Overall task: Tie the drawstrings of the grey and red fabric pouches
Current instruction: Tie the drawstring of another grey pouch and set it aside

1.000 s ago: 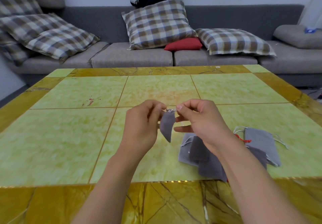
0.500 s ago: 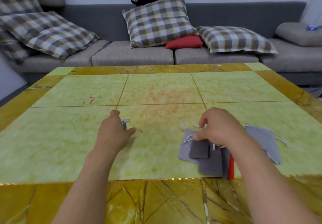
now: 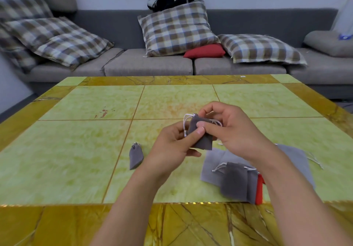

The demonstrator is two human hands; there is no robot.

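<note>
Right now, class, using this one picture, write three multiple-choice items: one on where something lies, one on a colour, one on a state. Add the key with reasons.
1. Where does the lone grey pouch on the table lie?
A. left of both hands
B. on the pile
C. on the sofa

2. What colour is the pouch edge that shows at the pile's right side?
A. blue
B. red
C. green

3. What are the hands doing?
A. lying flat on the table
B. both holding one dark grey pouch
C. lifting a cushion

Key: 1 A, it lies alone on the table, left of the left hand. 2 B, a red pouch shows under the grey ones. 3 B, the left hand and right hand pinch the held pouch above the table, its white strings loose.
</note>
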